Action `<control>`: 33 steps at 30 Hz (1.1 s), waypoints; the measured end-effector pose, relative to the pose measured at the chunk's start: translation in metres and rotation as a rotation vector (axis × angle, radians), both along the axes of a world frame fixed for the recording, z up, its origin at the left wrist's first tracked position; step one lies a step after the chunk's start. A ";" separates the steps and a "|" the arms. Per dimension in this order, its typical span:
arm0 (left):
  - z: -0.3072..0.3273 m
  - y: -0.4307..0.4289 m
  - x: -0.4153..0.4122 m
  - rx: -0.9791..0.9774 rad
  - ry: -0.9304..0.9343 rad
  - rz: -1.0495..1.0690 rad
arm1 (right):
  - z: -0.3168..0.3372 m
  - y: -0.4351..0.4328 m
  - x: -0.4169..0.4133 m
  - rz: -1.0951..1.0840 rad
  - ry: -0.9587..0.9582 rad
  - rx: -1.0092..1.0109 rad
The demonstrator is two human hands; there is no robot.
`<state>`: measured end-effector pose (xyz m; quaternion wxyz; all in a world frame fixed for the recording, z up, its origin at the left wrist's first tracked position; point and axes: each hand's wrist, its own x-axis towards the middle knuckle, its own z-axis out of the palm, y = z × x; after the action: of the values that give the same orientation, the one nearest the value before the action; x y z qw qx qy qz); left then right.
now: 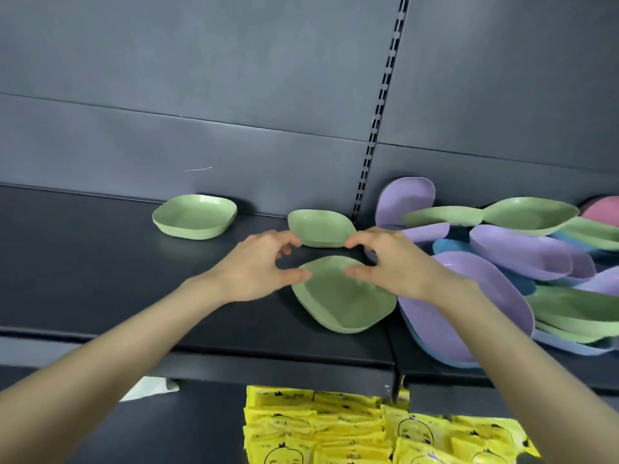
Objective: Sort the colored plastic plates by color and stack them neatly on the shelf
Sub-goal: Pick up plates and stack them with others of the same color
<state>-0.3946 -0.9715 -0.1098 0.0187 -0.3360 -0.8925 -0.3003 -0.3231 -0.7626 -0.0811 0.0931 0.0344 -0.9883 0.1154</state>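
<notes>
Yellow printed plastic packets (351,426) piled at bottom; white paper scrap (147,388) to their left; slotted dark metal upright (382,105) behind.
</notes>
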 end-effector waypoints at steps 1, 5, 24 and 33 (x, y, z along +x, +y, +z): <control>-0.003 0.003 0.002 -0.001 -0.037 0.018 | -0.002 0.000 0.001 0.000 -0.015 -0.003; -0.011 0.014 0.002 -0.026 -0.180 0.081 | -0.010 0.001 -0.002 -0.019 -0.081 -0.030; 0.001 0.014 -0.009 0.557 -0.145 0.257 | -0.001 0.009 -0.019 0.039 0.064 -0.372; -0.001 0.025 -0.059 0.592 -0.208 0.106 | 0.014 0.010 -0.048 -0.096 0.070 -0.449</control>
<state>-0.4538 -0.9466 -0.1104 0.0400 -0.2365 -0.7797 -0.5785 -0.3716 -0.7522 -0.0670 0.1379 -0.0304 -0.9346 0.3265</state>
